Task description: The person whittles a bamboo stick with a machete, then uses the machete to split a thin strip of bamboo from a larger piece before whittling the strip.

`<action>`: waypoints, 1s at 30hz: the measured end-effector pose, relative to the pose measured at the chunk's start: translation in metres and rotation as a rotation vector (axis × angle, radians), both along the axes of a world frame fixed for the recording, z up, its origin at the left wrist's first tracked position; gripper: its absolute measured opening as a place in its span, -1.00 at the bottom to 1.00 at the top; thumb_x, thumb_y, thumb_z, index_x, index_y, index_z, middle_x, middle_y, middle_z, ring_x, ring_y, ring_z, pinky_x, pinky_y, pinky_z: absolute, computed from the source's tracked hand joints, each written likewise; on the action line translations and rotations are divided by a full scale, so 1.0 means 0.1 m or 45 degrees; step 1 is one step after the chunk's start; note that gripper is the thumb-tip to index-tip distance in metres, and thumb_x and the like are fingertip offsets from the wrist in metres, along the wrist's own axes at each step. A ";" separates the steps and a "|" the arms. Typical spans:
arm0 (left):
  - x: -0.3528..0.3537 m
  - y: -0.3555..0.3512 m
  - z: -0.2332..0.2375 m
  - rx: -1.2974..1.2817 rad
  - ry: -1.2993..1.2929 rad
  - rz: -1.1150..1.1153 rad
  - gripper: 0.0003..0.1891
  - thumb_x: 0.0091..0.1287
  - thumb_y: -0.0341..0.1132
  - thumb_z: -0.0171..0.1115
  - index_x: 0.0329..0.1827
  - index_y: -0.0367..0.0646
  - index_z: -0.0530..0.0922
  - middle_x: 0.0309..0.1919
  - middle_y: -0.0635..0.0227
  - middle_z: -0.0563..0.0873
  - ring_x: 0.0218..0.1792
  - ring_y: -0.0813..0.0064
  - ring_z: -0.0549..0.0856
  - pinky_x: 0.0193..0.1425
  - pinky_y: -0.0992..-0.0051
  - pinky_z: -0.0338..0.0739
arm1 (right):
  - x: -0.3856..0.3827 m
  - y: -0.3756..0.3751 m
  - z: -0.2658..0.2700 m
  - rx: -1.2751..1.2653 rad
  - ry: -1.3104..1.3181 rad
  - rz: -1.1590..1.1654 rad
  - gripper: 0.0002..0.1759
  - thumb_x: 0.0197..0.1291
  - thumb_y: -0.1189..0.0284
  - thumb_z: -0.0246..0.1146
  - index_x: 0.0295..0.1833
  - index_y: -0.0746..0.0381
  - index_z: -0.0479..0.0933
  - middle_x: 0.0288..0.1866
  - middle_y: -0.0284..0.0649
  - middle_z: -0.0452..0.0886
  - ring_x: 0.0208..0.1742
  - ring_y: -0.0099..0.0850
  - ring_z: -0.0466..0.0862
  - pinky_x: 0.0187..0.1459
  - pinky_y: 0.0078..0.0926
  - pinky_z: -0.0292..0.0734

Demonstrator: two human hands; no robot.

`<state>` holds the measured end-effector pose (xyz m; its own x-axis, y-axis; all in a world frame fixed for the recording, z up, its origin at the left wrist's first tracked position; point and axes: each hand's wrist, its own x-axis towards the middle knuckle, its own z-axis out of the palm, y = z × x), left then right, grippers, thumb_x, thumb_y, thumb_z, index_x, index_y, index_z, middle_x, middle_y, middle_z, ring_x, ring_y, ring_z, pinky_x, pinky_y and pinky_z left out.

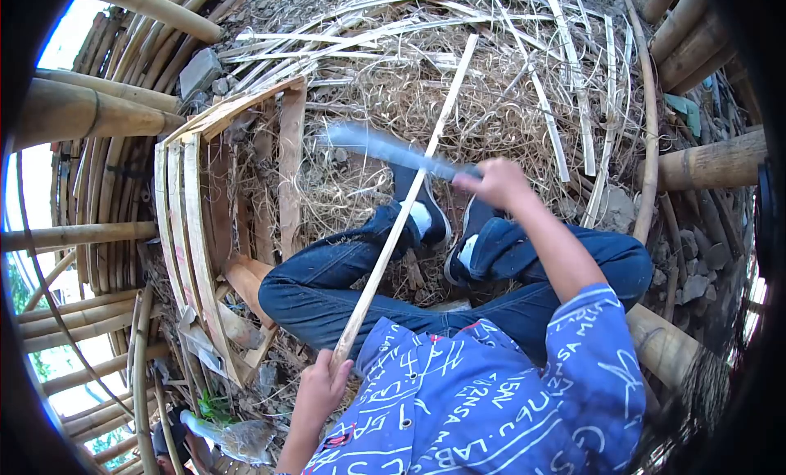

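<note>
My right hand (496, 184) is closed round the dark handle of a machete (372, 145), whose broad blade is smeared by motion and points left. The blade crosses a long pale bamboo strip (399, 227) near my shoes. My left hand (321, 388) grips the near end of that strip, by my left hip. From there the strip slants up and away over my legs, its far end over the shavings. I sit with knees spread and ankles drawn in, in jeans and a blue printed shirt.
A wooden crate (190, 229) lies on its side at my left. Curly shavings (401, 98) and several split strips (540, 106) cover the ground ahead. Bamboo poles (106, 115) stand at the left, with more poles (712, 165) and stones (696, 282) at the right.
</note>
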<state>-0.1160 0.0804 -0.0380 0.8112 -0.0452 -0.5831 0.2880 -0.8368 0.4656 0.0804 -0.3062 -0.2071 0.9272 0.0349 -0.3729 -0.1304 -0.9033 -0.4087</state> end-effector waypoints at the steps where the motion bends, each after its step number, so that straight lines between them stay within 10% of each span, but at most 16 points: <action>1: -0.05 -0.01 0.06 0.014 0.016 -0.021 -0.69 0.39 -0.18 0.26 -0.23 -0.28 0.44 -0.54 -0.19 0.61 -0.41 -0.27 0.64 -0.41 0.01 0.46 | 0.12 -0.15 -0.07 0.015 -0.002 -0.243 -0.15 0.09 -0.44 0.05 -0.33 0.20 0.71 -0.38 -0.01 0.72 -0.19 -0.06 0.74 -0.11 -0.13 0.62; 14: 0.00 0.13 -0.05 -0.039 0.069 -0.002 -0.74 0.44 -0.23 0.16 -0.26 -0.28 0.42 -0.57 -0.17 0.58 -0.44 -0.24 0.61 -0.39 0.02 0.44 | -0.08 0.08 0.10 -0.067 -0.063 0.236 -0.16 0.07 -0.45 0.07 -0.38 0.18 0.70 -0.49 -0.01 0.68 -0.33 -0.07 0.75 -0.23 -0.12 0.64; 30: -0.09 0.23 0.02 -0.001 0.011 -0.055 -0.73 0.44 -0.27 0.14 -0.34 -0.28 0.39 -0.62 -0.10 0.57 -0.48 -0.18 0.63 -0.44 0.06 0.44 | 0.16 -0.37 -0.08 -0.134 -0.095 -0.143 -0.15 0.01 -0.48 0.09 -0.39 0.16 0.72 -0.41 -0.05 0.72 -0.31 -0.13 0.76 -0.20 -0.15 0.63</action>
